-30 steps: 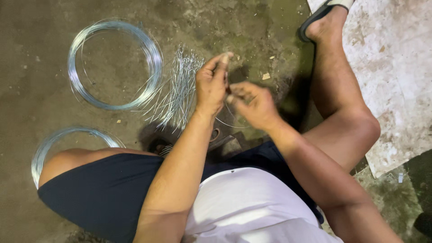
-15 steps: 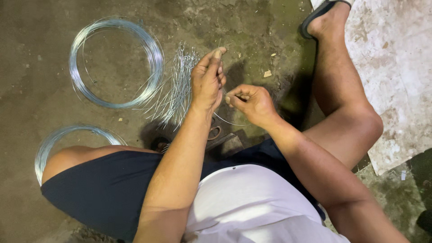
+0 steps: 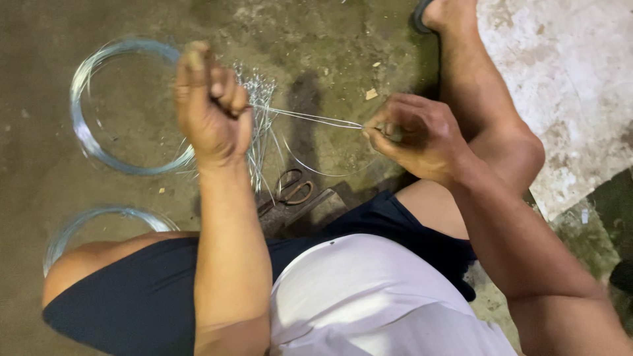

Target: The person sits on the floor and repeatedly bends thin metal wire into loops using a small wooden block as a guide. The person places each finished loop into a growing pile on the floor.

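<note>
Pinching thin shiny wire (image 3: 310, 118) taut: left hand (image 3: 211, 105) fisted, right hand (image 3: 415, 135) fingertips closed.

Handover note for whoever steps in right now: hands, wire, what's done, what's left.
Left hand: closed in a fist on one end of a thin wire strand, raised over the floor.
Right hand: fingertips pinched on the strand's other end; the strand runs taut between the hands.
On the concrete floor: a bundle of cut wire pieces under the left hand, a large wire coil to its left, a second coil by the left knee, scissors in front of the person.
Done: many pieces lie cut.
Left: both coils hold plenty of wire.
</note>
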